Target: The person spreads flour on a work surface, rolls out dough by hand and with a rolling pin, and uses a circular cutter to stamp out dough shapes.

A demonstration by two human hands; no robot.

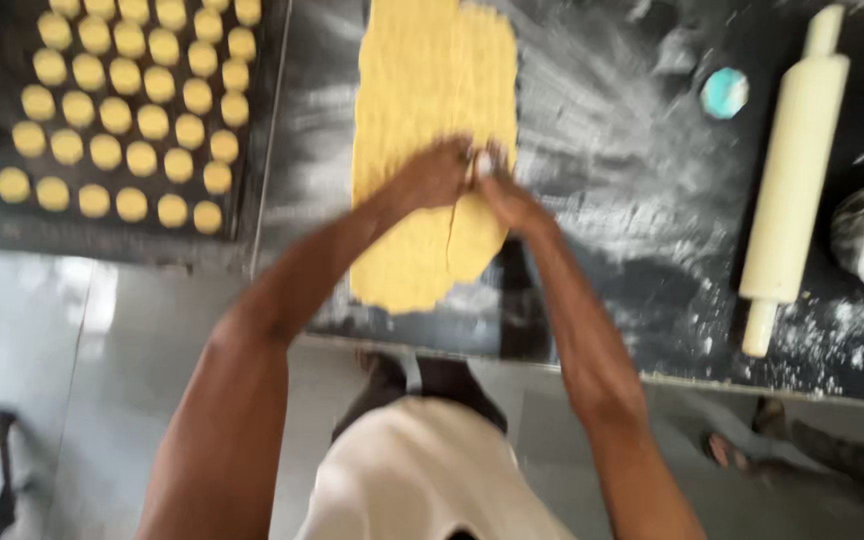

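A long sheet of yellow dough (430, 120) lies rolled flat on a dark, flour-dusted worktop (612, 200), its near end split by a crack. Over that near end the left hand (435, 175) and right hand (505, 195) meet, fingers pinched together around something small and pale; motion blur hides what it is. Left of the hands, a dark tray (252, 100) carries rows of small round dough pieces (127, 110). To their right sit a turquoise round cutter (725, 93) and, farther out, a cream rolling pin (795, 180).
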